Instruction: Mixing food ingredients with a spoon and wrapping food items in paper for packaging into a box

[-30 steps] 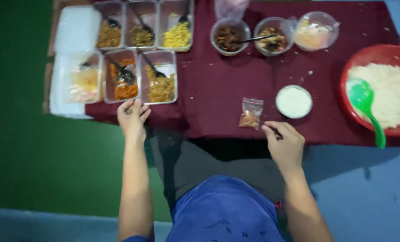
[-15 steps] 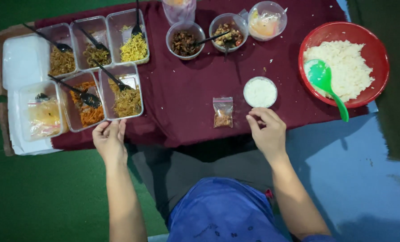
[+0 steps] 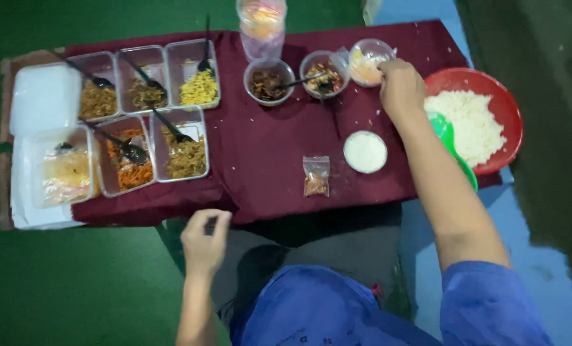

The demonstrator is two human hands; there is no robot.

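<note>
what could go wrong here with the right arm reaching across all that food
1. The right hand reaches for the small clear tub near the table's far edge; a clumsy grab could tip it.
2. The forearm passes over the green spoon leaning on the red rice bowl, so it might knock the spoon out or scatter rice.
3. The small white cup and the sachet lie just beside that arm and could be swept aside on the way back.
</note>
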